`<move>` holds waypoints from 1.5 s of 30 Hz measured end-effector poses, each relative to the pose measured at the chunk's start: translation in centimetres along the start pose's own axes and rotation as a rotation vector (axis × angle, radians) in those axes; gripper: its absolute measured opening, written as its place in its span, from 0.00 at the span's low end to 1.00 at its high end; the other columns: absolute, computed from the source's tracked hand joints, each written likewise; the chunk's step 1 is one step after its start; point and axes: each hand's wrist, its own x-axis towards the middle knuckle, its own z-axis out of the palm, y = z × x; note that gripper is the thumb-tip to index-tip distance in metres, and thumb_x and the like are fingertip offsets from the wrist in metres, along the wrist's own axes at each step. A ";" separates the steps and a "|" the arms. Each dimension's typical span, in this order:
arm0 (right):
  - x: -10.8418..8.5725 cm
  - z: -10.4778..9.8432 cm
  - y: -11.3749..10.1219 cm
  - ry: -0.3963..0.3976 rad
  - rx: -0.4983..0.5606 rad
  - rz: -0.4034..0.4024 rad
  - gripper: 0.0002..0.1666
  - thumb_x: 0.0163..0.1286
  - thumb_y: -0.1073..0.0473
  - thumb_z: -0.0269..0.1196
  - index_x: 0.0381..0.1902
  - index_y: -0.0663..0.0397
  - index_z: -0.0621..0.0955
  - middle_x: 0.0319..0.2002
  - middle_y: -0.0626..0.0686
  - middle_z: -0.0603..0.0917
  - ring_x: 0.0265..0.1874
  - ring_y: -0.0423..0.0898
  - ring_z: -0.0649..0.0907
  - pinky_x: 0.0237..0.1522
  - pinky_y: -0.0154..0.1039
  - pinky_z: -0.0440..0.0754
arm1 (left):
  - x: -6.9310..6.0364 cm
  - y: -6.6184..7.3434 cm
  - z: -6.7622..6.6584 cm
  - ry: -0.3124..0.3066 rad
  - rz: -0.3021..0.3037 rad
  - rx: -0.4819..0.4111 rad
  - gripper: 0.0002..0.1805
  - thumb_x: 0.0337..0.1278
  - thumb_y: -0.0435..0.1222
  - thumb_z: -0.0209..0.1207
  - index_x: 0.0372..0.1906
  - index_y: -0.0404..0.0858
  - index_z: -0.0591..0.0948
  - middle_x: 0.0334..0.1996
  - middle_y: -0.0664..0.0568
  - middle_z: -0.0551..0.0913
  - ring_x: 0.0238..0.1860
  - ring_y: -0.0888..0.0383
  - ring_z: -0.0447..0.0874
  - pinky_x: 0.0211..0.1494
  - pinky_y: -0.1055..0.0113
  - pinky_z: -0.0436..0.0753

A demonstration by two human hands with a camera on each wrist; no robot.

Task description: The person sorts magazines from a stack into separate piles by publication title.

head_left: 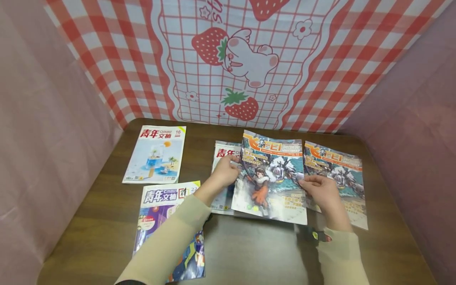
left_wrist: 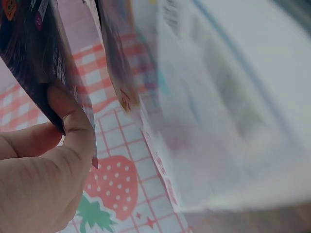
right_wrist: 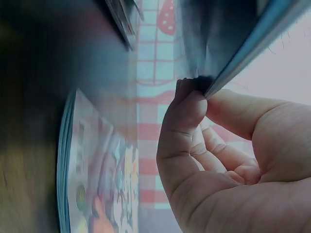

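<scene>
Raised above the table, a glossy magazine (head_left: pixel 268 178) with an orange title and a snowy robot scene is held between both hands. My left hand (head_left: pixel 225 172) pinches its left edge; in the left wrist view, thumb and finger grip a dark cover. On the opposite side, my right hand (head_left: pixel 324 194) pinches the right edge between thumb and fingers, also seen in the right wrist view. Partly hidden beneath lies a magazine with a red title (head_left: pixel 222 152). A lookalike orange-titled magazine (head_left: pixel 343 168) lies at the right, partly behind the right hand.
At the table's back left lies a magazine with a beach cover (head_left: pixel 151 156). In front of it is a purple magazine (head_left: pixel 147 219), partly covered by the left sleeve (head_left: pixel 171 241). A strawberry-patterned cloth (head_left: pixel 231 71) hangs behind the brown wooden table (head_left: pixel 96 213).
</scene>
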 end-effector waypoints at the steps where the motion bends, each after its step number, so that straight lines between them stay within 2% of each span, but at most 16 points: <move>1: -0.1 -0.3 0.2 0.005 -0.011 0.003 0.30 0.73 0.44 0.65 0.58 0.64 0.80 0.48 0.57 0.86 0.39 0.46 0.82 0.41 0.44 0.82 | 0.1 0.1 0.3 -0.005 0.003 -0.004 0.20 0.60 0.21 0.60 0.57 0.25 0.75 0.30 0.44 0.82 0.27 0.56 0.77 0.27 0.68 0.76; 9: -0.5 -2.1 1.7 0.030 -0.010 0.035 0.33 0.71 0.41 0.66 0.61 0.61 0.79 0.45 0.50 0.87 0.38 0.44 0.84 0.39 0.44 0.83 | 0.6 0.7 2.5 -0.035 -0.018 -0.022 0.20 0.64 0.22 0.59 0.61 0.28 0.74 0.27 0.47 0.79 0.22 0.60 0.72 0.23 0.70 0.72; 13: -0.6 -3.1 2.4 0.041 0.015 0.038 0.35 0.70 0.41 0.67 0.62 0.62 0.78 0.42 0.48 0.87 0.34 0.43 0.83 0.34 0.44 0.83 | 0.9 0.9 3.5 -0.047 -0.014 -0.021 0.21 0.63 0.22 0.60 0.60 0.28 0.75 0.34 0.45 0.82 0.28 0.58 0.79 0.27 0.69 0.79; 16: -0.6 -3.8 2.9 0.060 -0.004 0.046 0.36 0.70 0.39 0.67 0.62 0.62 0.79 0.42 0.49 0.87 0.33 0.46 0.83 0.32 0.44 0.83 | 1.1 1.3 4.1 -0.058 0.006 -0.017 0.21 0.62 0.22 0.60 0.60 0.28 0.75 0.36 0.44 0.83 0.31 0.55 0.81 0.29 0.68 0.80; 21: -0.5 -4.6 3.5 0.071 -0.057 0.055 0.37 0.70 0.37 0.66 0.61 0.62 0.79 0.43 0.53 0.84 0.38 0.46 0.82 0.36 0.44 0.83 | 1.4 1.6 5.1 -0.057 0.015 0.001 0.21 0.62 0.23 0.59 0.60 0.29 0.76 0.33 0.45 0.83 0.29 0.56 0.80 0.27 0.68 0.79; 26: -0.8 -5.4 3.8 0.065 -0.033 0.048 0.38 0.71 0.39 0.65 0.63 0.65 0.78 0.50 0.58 0.82 0.38 0.41 0.83 0.40 0.41 0.85 | 1.6 1.9 6.3 -0.074 -0.004 -0.014 0.22 0.66 0.23 0.58 0.64 0.30 0.74 0.32 0.48 0.81 0.27 0.58 0.77 0.27 0.67 0.78; 29: -0.9 -6.1 4.2 0.073 -0.007 0.049 0.38 0.71 0.40 0.66 0.64 0.65 0.76 0.53 0.57 0.82 0.38 0.40 0.84 0.41 0.39 0.85 | 1.9 2.2 7.1 -0.069 0.018 -0.002 0.23 0.65 0.23 0.58 0.64 0.30 0.75 0.29 0.49 0.80 0.25 0.60 0.75 0.26 0.68 0.78; 33: -0.9 -7.0 4.9 0.083 -0.010 0.060 0.40 0.70 0.38 0.66 0.65 0.64 0.76 0.51 0.52 0.84 0.39 0.38 0.84 0.40 0.36 0.84 | 2.4 2.6 8.3 -0.060 0.053 0.034 0.23 0.62 0.22 0.58 0.63 0.29 0.76 0.25 0.51 0.79 0.23 0.60 0.74 0.25 0.68 0.77; 38: -1.3 -8.3 6.0 0.073 -0.042 0.094 0.42 0.70 0.35 0.64 0.67 0.63 0.75 0.55 0.56 0.79 0.40 0.35 0.82 0.39 0.35 0.82 | 2.9 3.2 10.0 -0.050 0.103 0.116 0.22 0.57 0.22 0.58 0.59 0.29 0.79 0.26 0.53 0.79 0.27 0.61 0.75 0.35 0.70 0.78; 40: -1.4 -8.9 6.3 0.085 -0.061 0.101 0.43 0.69 0.34 0.64 0.67 0.62 0.75 0.55 0.56 0.80 0.39 0.35 0.82 0.38 0.34 0.82 | 3.0 3.4 10.7 -0.050 0.126 0.144 0.22 0.55 0.22 0.58 0.58 0.29 0.80 0.27 0.53 0.79 0.30 0.60 0.76 0.38 0.71 0.78; 43: -1.6 -9.4 6.8 0.109 -0.070 0.105 0.43 0.68 0.34 0.65 0.66 0.63 0.76 0.51 0.52 0.82 0.38 0.36 0.82 0.36 0.34 0.81 | 3.3 3.7 11.4 -0.059 0.140 0.169 0.23 0.54 0.22 0.57 0.58 0.30 0.80 0.26 0.54 0.78 0.29 0.60 0.75 0.36 0.72 0.77; 45: -1.5 -9.6 7.1 0.121 -0.063 0.105 0.43 0.68 0.35 0.66 0.66 0.64 0.76 0.47 0.50 0.83 0.37 0.36 0.82 0.36 0.33 0.82 | 3.5 3.8 11.7 -0.070 0.133 0.173 0.24 0.53 0.21 0.56 0.58 0.30 0.80 0.24 0.55 0.77 0.25 0.61 0.73 0.31 0.72 0.74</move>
